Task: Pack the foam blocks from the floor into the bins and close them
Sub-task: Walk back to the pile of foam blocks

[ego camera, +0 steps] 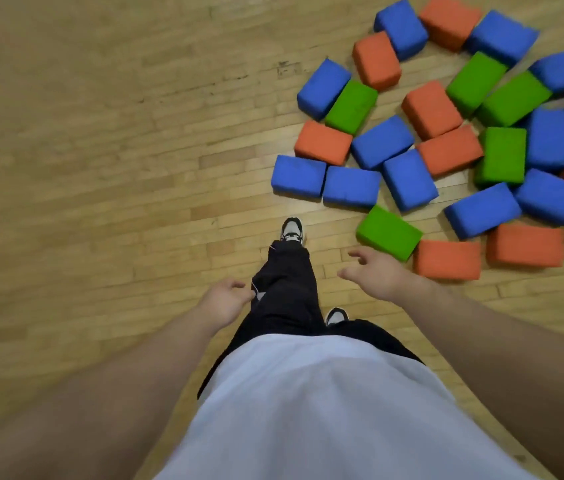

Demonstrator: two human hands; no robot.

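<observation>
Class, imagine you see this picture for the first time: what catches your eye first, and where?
The bright jumble of blue, orange and green blocks on the wooden floor, upper right, stands out first. Next come the empty left hand and right hand, held out low in the middle, the right one close to a green block. Between them a dark trouser leg extends forward.

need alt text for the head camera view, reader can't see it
A scatter of blue, orange and green foam blocks lies on a wooden floor, upper right of a person seen from above with one foot forward. Left hand and right hand are empty, fingers relaxed.
</observation>
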